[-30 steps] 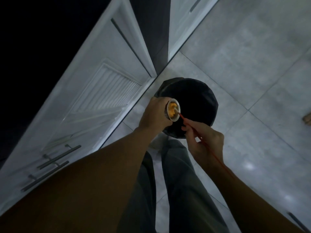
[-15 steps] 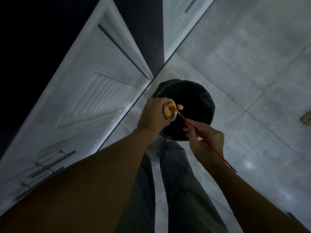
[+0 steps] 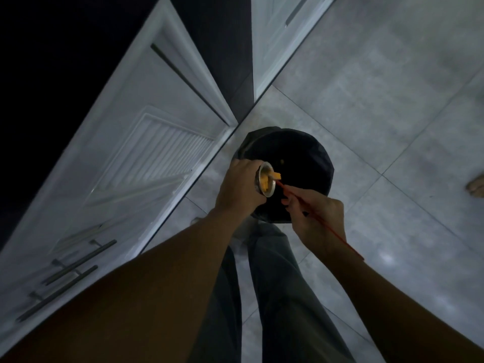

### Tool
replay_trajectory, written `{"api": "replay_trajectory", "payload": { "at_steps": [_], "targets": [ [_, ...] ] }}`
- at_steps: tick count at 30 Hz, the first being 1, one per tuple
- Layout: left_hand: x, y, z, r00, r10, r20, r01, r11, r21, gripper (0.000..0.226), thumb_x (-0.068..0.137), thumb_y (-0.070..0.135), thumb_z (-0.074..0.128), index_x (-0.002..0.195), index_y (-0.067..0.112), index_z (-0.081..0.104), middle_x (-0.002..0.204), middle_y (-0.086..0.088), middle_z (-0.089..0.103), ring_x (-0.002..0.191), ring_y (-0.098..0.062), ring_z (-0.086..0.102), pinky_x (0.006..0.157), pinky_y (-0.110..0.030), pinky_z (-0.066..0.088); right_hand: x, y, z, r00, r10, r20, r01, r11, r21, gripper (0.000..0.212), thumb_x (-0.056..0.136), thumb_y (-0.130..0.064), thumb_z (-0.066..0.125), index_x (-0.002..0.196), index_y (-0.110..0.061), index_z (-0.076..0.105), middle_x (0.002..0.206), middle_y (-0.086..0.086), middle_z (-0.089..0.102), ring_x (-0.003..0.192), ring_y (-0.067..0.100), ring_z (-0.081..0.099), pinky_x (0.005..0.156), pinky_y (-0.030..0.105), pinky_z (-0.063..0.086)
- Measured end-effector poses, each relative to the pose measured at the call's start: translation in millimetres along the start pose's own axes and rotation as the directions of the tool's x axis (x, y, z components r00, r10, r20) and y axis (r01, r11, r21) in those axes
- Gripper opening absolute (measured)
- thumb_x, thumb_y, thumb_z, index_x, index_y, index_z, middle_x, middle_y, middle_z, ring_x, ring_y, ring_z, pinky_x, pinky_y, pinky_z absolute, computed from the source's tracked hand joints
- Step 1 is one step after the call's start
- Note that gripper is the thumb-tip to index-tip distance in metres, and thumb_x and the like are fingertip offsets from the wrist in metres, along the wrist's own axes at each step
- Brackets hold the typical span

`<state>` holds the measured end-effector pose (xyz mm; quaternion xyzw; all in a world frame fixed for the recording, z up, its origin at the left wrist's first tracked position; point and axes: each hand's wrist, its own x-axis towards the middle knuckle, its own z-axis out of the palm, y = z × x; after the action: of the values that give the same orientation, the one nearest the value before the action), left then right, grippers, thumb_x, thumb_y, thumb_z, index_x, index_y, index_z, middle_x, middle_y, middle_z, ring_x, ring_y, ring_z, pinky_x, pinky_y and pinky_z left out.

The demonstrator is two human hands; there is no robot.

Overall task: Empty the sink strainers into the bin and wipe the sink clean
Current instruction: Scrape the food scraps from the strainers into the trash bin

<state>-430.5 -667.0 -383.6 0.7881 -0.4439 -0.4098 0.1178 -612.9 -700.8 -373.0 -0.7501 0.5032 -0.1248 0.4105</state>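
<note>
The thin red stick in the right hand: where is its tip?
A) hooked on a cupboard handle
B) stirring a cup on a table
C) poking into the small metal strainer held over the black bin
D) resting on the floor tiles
C: the red stick, pinched by the right hand, reaches into the strainer that the left hand holds above the bin, orange scraps at its mouth.

Both forearms reach down, the left hand (image 3: 239,184) gripping the strainer (image 3: 265,179), the right hand (image 3: 317,221) pinching a red stick (image 3: 284,187).
</note>
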Motion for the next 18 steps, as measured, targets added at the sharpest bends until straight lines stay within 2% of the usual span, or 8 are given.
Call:
{"api": "replay_trajectory", "payload": {
  "at_steps": [4,6,8,10,13,18],
  "targets": [
    [-3,-5,0,0.999,-0.032,-0.003,0.032,0.999,0.009,0.075,0.067,0.019,0.089,0.134,0.015,0.054,0.131,-0.006,0.057,0.129,-0.024,0.044,0.100,-0.040,0.049,-10,3,-5,0.995,0.088,-0.051,-0.084,0.994,0.070,0.023,0.094,-0.018,0.061,0.113,-0.023,0.072,0.095,-0.007,0.075,0.084,0.004,0.071,0.080,0.028,0.061],
    [-4,-7,-1,1.000,-0.025,-0.006,0.025,1.000,0.015,0.074,0.068,0.018,0.089,0.133,0.015,0.054,0.131,-0.007,0.057,0.129,-0.024,0.044,0.100,-0.039,0.048,-11,2,-4,0.995,0.075,-0.060,-0.067,0.991,0.113,0.024,0.095,-0.020,0.059,0.114,-0.030,0.071,0.095,-0.012,0.074,0.083,0.003,0.071,0.078,0.027,0.062],
    [-5,-7,-2,1.000,-0.015,-0.016,0.015,1.000,0.017,0.073,0.069,0.019,0.089,0.133,0.014,0.055,0.130,-0.006,0.057,0.128,-0.024,0.044,0.099,-0.037,0.047,-10,-2,1,0.999,0.028,-0.016,-0.025,0.987,0.161,0.028,0.097,-0.024,0.057,0.116,-0.042,0.067,0.098,-0.019,0.072,0.085,0.003,0.071,0.076,0.026,0.061],
    [-5,-6,-2,1.000,0.003,-0.013,-0.003,1.000,0.006,0.071,0.070,0.020,0.088,0.133,0.014,0.055,0.130,-0.006,0.058,0.126,-0.023,0.045,0.099,-0.037,0.048,-6,-5,8,0.998,0.037,0.057,-0.048,0.977,0.206,0.029,0.098,-0.029,0.054,0.117,-0.048,0.065,0.102,-0.021,0.071,0.091,0.004,0.071,0.079,0.030,0.061],
    [-6,-5,-4,0.999,0.036,0.016,-0.036,0.999,0.001,0.071,0.070,0.021,0.088,0.133,0.015,0.056,0.130,-0.005,0.057,0.127,-0.022,0.044,0.102,-0.037,0.048,2,-2,14,0.988,0.111,0.107,-0.133,0.966,0.223,0.025,0.096,-0.030,0.054,0.116,-0.039,0.066,0.103,-0.011,0.073,0.095,0.008,0.070,0.084,0.037,0.060],
    [-8,-3,-4,0.999,0.035,0.023,-0.035,0.999,0.000,0.070,0.071,0.019,0.087,0.134,0.016,0.056,0.130,-0.005,0.057,0.128,-0.022,0.043,0.104,-0.039,0.047,6,-1,3,0.992,0.083,0.094,-0.103,0.965,0.242,0.025,0.094,-0.030,0.053,0.112,-0.028,0.069,0.101,-0.001,0.075,0.094,0.010,0.072,0.082,0.038,0.062]
  ]
}}
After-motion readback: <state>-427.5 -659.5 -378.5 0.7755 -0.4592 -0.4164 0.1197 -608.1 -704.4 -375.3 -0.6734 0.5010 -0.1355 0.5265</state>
